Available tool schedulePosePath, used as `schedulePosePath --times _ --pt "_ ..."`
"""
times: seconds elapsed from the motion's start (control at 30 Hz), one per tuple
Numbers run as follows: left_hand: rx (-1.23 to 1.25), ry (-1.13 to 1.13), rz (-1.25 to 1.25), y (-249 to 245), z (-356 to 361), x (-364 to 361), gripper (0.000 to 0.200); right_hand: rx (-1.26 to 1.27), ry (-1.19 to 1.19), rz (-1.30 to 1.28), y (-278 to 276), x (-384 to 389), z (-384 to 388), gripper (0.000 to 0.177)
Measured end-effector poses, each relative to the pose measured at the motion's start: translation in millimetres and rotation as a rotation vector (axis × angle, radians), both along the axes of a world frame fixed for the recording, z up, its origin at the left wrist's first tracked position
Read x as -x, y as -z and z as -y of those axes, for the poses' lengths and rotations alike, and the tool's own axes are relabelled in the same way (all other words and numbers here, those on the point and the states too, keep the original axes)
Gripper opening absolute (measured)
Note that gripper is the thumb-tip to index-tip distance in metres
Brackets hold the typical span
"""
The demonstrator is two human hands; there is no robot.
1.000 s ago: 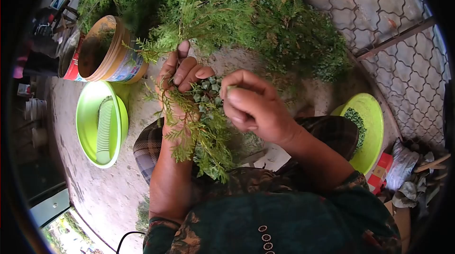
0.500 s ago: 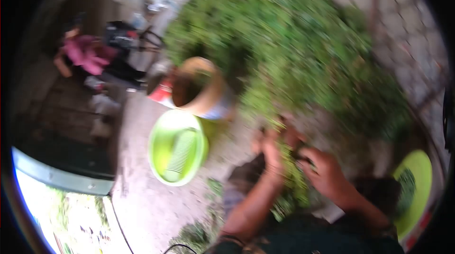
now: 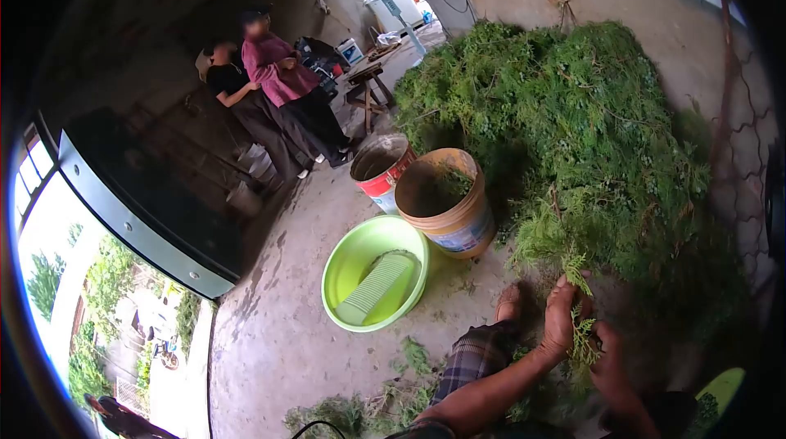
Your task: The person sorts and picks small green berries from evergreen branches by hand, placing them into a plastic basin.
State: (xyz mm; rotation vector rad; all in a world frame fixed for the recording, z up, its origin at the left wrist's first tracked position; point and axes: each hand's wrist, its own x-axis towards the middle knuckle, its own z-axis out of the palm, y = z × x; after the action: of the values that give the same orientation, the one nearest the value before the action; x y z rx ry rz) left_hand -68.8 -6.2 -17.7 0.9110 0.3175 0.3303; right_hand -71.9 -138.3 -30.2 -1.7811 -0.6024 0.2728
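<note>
A leafy green sprig (image 3: 583,333) hangs by my hands at the lower right. My left hand (image 3: 561,316) is closed around its stem, with leaves poking out above and below the fingers. Close beside it on the right, my right hand (image 3: 604,351) is partly in shadow, and its fingers are too dark to make out. Just beyond both hands rises a large heap of cut green branches (image 3: 573,120). My bare foot (image 3: 508,301) and a plaid trouser leg (image 3: 475,357) are left of my hands.
A green basin (image 3: 334,275) holds a ridged washboard (image 3: 377,288). Behind it are a tan bucket (image 3: 458,230) with greenery inside and a red-rimmed bucket (image 3: 385,183). Two people stand at the upper left near a wooden stool (image 3: 367,79). Another green tub (image 3: 725,386) is at lower right.
The view has swung left and sharpened, so the heap, buckets and basin appear further right. A second person now shows beside the one in pink. My hands appear further right and lower.
</note>
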Motion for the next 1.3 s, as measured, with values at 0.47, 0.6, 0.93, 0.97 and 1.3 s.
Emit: schedulePosePath --times 0.47,0.6,0.93,0.97,1.3 --pt "0.261 0.190 0.246 0 -10 -9 0.052 -0.153 0.021 -0.314 -26 -3 -3 0.013" --pt "0.384 0.046 0.034 -26 -23 -11 0.029 -0.797 -0.031 -0.953 -45 -12 6 0.016" --pt "0.612 0.281 0.408 -4 -40 -20 0.030 -0.378 -0.049 -0.447 -45 -15 8 0.013" --pt "0.614 0.279 0.405 -4 -40 -20 0.030 -0.257 -0.031 -0.152 -39 -13 4 0.012" --pt "0.501 0.307 0.382 -8 -33 -18 0.032 0.004 0.137 0.223 -41 -5 -6 0.023"
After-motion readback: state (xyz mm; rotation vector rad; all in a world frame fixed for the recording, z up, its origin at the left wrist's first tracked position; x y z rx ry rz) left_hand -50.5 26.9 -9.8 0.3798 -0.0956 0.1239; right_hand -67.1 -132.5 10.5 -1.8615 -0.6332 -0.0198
